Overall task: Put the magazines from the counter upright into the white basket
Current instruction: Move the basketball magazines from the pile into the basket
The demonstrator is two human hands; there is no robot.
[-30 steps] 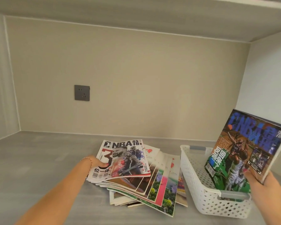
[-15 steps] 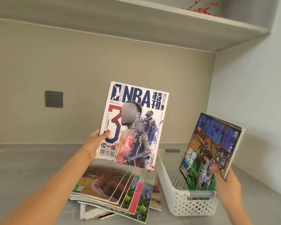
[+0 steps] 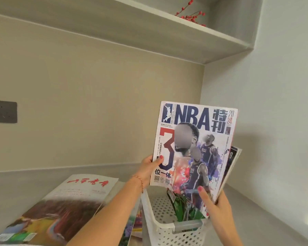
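Two hands hold my magazines above the white basket (image 3: pixel 160 226) at the lower right: left hand (image 3: pixel 148 170) pinching the NBA magazine (image 3: pixel 194 148), right hand (image 3: pixel 214 204) gripping both, so I should slide them down straight.

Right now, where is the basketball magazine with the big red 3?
In the head view the NBA magazine is right of centre, held upright over the white basket by the left hand and right hand.
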